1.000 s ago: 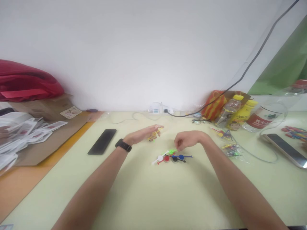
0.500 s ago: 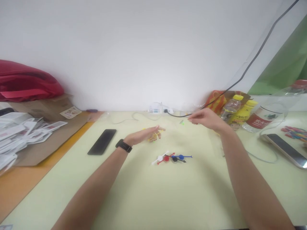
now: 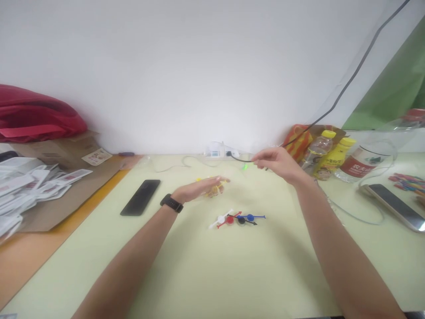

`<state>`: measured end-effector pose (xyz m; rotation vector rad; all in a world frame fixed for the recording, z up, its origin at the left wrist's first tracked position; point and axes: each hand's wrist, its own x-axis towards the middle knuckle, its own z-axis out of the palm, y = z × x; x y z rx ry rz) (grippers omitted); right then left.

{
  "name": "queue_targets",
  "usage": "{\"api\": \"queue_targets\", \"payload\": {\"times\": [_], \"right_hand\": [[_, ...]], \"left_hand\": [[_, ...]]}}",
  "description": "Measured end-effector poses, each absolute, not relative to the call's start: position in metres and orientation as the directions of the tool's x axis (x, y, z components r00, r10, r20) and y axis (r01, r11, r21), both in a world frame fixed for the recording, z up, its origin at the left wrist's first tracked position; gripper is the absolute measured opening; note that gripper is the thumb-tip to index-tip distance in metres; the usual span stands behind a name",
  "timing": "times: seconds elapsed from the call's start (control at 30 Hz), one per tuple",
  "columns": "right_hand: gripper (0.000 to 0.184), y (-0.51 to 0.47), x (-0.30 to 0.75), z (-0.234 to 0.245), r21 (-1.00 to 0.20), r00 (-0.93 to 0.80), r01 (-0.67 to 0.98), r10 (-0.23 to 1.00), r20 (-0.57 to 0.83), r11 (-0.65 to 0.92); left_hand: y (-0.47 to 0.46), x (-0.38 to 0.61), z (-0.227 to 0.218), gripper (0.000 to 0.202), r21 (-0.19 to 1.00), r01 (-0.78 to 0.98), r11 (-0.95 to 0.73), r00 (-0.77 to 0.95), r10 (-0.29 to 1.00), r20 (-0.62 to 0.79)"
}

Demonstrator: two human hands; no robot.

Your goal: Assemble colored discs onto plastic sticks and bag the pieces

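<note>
My left hand, with a black watch on its wrist, is held over the middle of the table. Its fingers curl around small yellow plastic pieces, partly hidden by the hand. To the right, my right hand is raised with its fingertips pinched together. A small bright green piece hangs just beyond those fingertips; its exact shape is blurred. Below the hands, arrow-shaped spinners lie in a row on the table: a white spinner, a red spinner, a black spinner and a blue spinner.
A black phone lies left of my left hand. White packets sit on cardboard at far left. Bottles, a second phone and colourful pieces are at right. A dark cable runs to a power strip by the wall.
My right hand has moved left, and the green piece has shifted left with it. My left hand and the row of spinners stay nearly where they were.
</note>
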<state>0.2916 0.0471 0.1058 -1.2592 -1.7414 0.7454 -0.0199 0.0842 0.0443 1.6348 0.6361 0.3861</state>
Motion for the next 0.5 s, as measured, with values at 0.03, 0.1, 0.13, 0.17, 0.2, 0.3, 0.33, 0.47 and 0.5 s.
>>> {"api": "queue_targets", "payload": {"times": [0.03,0.1,0.13,0.17,0.2,0.3,0.33,0.47,0.5], "right_hand": [[0.026,0.048,0.289,0.104,-0.829,-0.169,0.459,0.947,0.272,0.320],[0.025,0.049,0.284,0.101,-0.817,-0.228,0.478,0.943,0.241,0.324],[0.024,0.050,0.281,0.099,-0.810,-0.254,0.486,0.940,0.227,0.327],[0.023,0.050,0.279,0.099,-0.803,-0.276,0.495,0.936,0.217,0.332],[0.023,0.049,0.276,0.098,-0.795,-0.294,0.505,0.933,0.210,0.338],[0.021,0.047,0.268,0.098,-0.760,-0.336,0.538,0.919,0.204,0.366],[0.021,0.047,0.266,0.099,-0.749,-0.350,0.547,0.914,0.203,0.376],[0.021,0.046,0.263,0.100,-0.724,-0.367,0.561,0.905,0.218,0.402],[0.021,0.047,0.264,0.100,-0.719,-0.358,0.565,0.905,0.228,0.405]], "left_hand": [[0.084,-0.019,0.045,0.058,0.982,0.178,-0.055,0.797,0.593,-0.111],[0.084,-0.018,0.045,0.060,0.985,0.175,-0.004,0.809,0.571,-0.141],[0.084,-0.017,0.045,0.061,0.984,0.175,0.021,0.808,0.569,-0.156],[0.084,-0.016,0.045,0.062,0.983,0.176,0.046,0.805,0.569,-0.170],[0.084,-0.016,0.044,0.063,0.982,0.177,0.068,0.802,0.568,-0.184],[0.083,-0.012,0.040,0.062,0.978,0.172,0.114,0.796,0.569,-0.206],[0.083,-0.011,0.039,0.062,0.977,0.170,0.124,0.794,0.570,-0.211],[0.083,-0.009,0.036,0.060,0.972,0.178,0.155,0.789,0.567,-0.235],[0.083,-0.010,0.037,0.059,0.971,0.179,0.160,0.790,0.564,-0.238]]}}
